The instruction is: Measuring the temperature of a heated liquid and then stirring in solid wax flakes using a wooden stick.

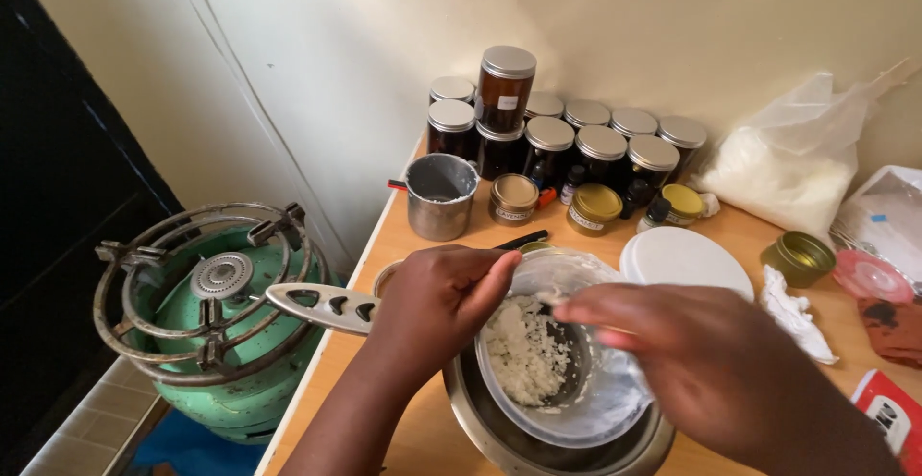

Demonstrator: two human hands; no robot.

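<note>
A person's two bare hands work over a wooden table (413,245), seen from above. In the lower middle of the frame, the left hand (437,308) is closed around a clear plastic container (576,394), tilting it over a steel bowl (519,438) just beneath. Inside the container lies a pale, crumbly, waxy white mass (523,351), lumpy and clinging to the wall. A perforated metal utensil handle (322,305) juts left from under that hand; whether the hand grips it cannot be told. The right hand (701,361), lower right, curls its fingers at the container's mouth, seemingly pinching a small utensil that is blurred and mostly hidden.

At the left stands a green gas cylinder with a ring burner (206,308). Along the wall at the upper middle are dark jars with silver lids (552,140), a metal cup (440,195) and small gold-lidded tins (595,207). A white round lid (687,260) lies beside the container, and a plastic bag of white powder (783,173) sits at the upper right.
</note>
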